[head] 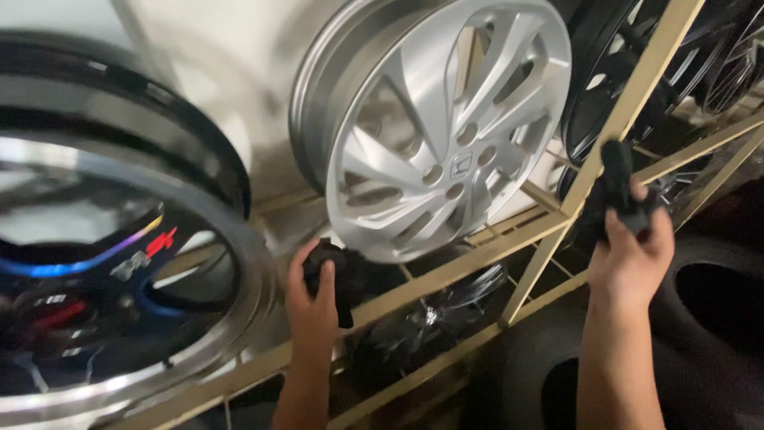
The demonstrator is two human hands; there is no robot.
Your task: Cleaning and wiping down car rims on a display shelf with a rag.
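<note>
Close against the lens at nine o'clock sits the big chrome-lipped wheel rim with dark spokes and blue and red accents (119, 263), blurred and filling the left of the view. Your left hand (312, 299) is curled around a crumpled black cloth (342, 279), fingers (296, 267) wrapped over its top, right at the lower edge of the silver multi-spoke alloy wheel (438, 119) that leans upright on the shelf at twelve o'clock. Your right hand (629, 255), out at three o'clock, is closed around a small black handled object (617, 187) held upright in front of the shelf post; what it is I cannot tell. My judgement is that the step in hand is wiping the silver wheel, so keep the cloth flat on the lip, work round the rim in one direction, and mind that the wheel only leans there and could roll along the rail. Outward from the hands runs the cream-painted metal rack (549, 223). Counted: two hands, one cloth, one black tool, one silver wheel, one chrome-lipped rim, one dark spoked wheel (434, 318) on the shelf below, at least two dark wheels (605, 87) at two o'clock, and two black rubber tyres (716, 279) at four o'clock.
</note>
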